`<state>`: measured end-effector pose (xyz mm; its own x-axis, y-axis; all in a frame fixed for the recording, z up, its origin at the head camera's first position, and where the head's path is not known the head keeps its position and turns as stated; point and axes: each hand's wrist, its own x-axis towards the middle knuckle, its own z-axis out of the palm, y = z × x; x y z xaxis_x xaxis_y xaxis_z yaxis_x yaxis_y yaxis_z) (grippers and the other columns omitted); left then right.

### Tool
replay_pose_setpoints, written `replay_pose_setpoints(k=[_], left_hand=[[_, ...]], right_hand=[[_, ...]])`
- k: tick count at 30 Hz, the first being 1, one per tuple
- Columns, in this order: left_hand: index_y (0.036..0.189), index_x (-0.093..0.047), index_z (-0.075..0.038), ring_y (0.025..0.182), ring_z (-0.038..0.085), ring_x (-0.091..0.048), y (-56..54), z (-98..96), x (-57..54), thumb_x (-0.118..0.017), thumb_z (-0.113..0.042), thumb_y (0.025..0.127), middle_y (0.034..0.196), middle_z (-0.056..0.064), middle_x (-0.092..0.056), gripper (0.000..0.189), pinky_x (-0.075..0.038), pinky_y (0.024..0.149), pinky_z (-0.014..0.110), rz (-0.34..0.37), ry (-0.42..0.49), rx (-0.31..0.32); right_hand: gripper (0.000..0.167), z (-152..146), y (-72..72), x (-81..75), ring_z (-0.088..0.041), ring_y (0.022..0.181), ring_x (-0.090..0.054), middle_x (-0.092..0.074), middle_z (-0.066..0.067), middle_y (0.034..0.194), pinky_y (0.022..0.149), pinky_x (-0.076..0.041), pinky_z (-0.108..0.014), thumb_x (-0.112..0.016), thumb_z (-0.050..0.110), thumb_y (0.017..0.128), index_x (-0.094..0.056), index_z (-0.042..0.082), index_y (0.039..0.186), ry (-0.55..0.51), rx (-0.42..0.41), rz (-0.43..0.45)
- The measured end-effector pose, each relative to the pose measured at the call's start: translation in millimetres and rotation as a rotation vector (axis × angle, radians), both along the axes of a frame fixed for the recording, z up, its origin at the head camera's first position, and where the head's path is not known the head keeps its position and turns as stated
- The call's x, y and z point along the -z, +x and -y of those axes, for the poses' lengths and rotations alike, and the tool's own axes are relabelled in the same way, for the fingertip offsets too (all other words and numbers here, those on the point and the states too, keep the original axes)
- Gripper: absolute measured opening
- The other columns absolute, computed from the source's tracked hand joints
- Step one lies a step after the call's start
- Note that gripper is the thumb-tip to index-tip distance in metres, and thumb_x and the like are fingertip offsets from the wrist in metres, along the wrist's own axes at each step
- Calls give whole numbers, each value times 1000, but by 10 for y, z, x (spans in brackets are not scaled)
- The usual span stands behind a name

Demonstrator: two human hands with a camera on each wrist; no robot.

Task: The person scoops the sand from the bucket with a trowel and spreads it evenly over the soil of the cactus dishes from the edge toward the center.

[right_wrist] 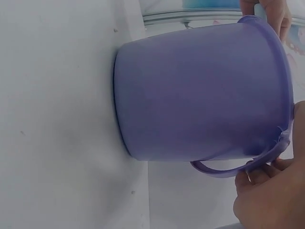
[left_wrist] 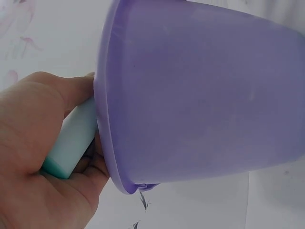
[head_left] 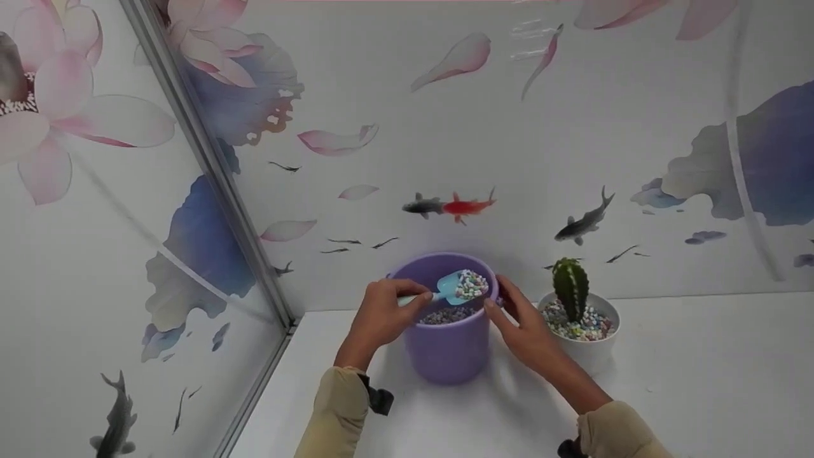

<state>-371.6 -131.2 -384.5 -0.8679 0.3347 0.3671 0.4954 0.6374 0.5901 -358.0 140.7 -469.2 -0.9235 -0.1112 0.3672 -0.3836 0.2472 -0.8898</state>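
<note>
In the head view my left hand (head_left: 386, 310) grips the handle of a small light blue scoop (head_left: 448, 284) over the mouth of a purple bucket (head_left: 448, 350). Multicoloured pebbles (head_left: 472, 285) fill the scoop's blade. More pebbles (head_left: 447, 315) lie inside the bucket. The left wrist view has the scoop's pale handle (left_wrist: 76, 136) lying across my palm, partly hidden by the bucket rim. My right hand (head_left: 523, 327) holds the bucket's right rim; in the right wrist view its fingers curl at the purple bucket handle (right_wrist: 217, 171).
Right of the bucket stands a white pot (head_left: 588, 346) with a green cactus (head_left: 570, 289) among multicoloured pebbles. The white table (head_left: 706, 375) meets a wall (head_left: 394, 83) printed with petals and fish. A metal strip (head_left: 210, 159) runs down the corner at left.
</note>
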Motion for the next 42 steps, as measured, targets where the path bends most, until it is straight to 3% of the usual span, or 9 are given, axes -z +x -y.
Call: replay_pose_setpoints(k=[8, 17, 20, 24, 27, 35, 42], left_hand=[[117, -84, -21, 119, 20, -74, 42, -34, -31, -73, -33, 106, 115, -4, -81, 19, -57, 109, 51, 15, 27, 19], [115, -84, -21, 116, 17, -75, 90, -91, -76, -74, -30, 105, 113, -5, -82, 17, -59, 108, 47, -5, 28, 57], [116, -84, -21, 116, 17, -75, 95, -116, -81, -74, -30, 105, 114, -5, -82, 17, -59, 107, 47, -4, 20, 63], [115, -84, -22, 116, 16, -75, 111, -160, -82, -73, -32, 106, 114, -6, -82, 18, -60, 106, 45, -1, 17, 67], [115, -84, -23, 116, 16, -75, 130, -197, -81, -73, -33, 106, 114, -7, -82, 18, -60, 105, 44, 0, 19, 73], [113, -85, -21, 113, 14, -75, 163, -283, -73, -74, -31, 105, 110, -7, -82, 17, -61, 103, 43, -2, 45, 116], [112, -85, -23, 109, 9, -75, 206, -360, -78, -75, -32, 105, 108, -10, -81, 15, -62, 96, 34, 5, 45, 125]], right_hand=[[72, -106, 150, 95, -30, 167, -26, -31, -10, 178, 133, -24, -50, -54, 47, 114, -28, 12, 172, 45, -26, -12], [66, -328, 355, 52, -27, 164, -35, -41, -4, 174, 130, -31, -47, -58, 49, 111, -41, 18, 167, 125, -17, 14], [62, -423, 419, 34, -26, 160, -42, -48, -1, 169, 128, -35, -39, -59, 49, 111, -47, 19, 164, 159, -3, -7], [56, -553, 519, 31, -26, 156, -48, -53, 1, 165, 120, -38, -16, -64, 45, 109, -53, 23, 159, 189, 20, -40], [52, -652, 587, 23, -22, 153, -52, -56, 2, 162, 112, -36, -6, -67, 41, 108, -56, 24, 156, 204, 44, -69], [33, -935, 707, 6, -3, 128, -66, -72, 3, 142, 101, -49, -10, -66, 26, 110, -68, 22, 143, 246, 175, -175], [25, -1125, 720, 25, 8, 120, -64, -75, 2, 132, 98, -46, -5, -65, 22, 110, -73, 19, 135, 229, 240, -227]])
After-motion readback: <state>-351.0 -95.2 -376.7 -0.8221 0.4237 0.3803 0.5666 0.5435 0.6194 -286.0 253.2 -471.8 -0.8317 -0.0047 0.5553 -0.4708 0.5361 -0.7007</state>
